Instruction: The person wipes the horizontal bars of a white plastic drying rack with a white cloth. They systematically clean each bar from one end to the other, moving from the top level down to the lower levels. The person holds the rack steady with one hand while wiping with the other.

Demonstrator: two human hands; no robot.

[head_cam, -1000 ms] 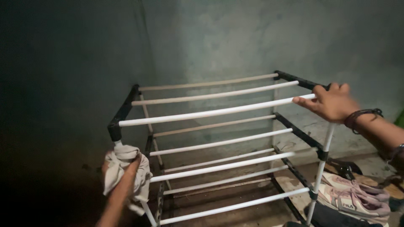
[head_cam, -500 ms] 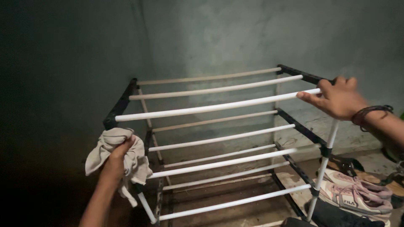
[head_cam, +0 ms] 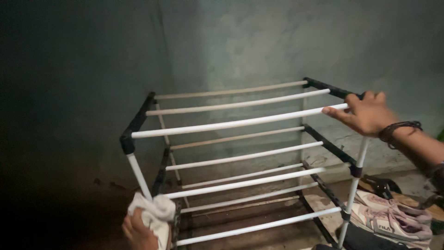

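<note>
White cloth, bunched up, is wrapped around the lower part of the near left upright post of a shoe rack, and the left hand grips it there, fingers closed around the fabric at the bottom edge of the view. The post is a white tube rising to a black corner joint above the cloth. The rack stands in a dim corner against a greenish wall, with three tiers of white and pale rails running left to right between black side bars. Its shelves hold nothing. Further right, the right hand rests on the top tier's near right corner, fingers curled over the front rail and side bar, bracing the frame. A dark braided bracelet circles that wrist. At the far right, on the floor beside the rack, lies a pair of pale pink trainers.

The work in hand looks like wiping down the rack's frame, currently low on the left front post. A next stroke would likely need the cloth kept snug around the tube while the other hand holds the light frame steady
</note>
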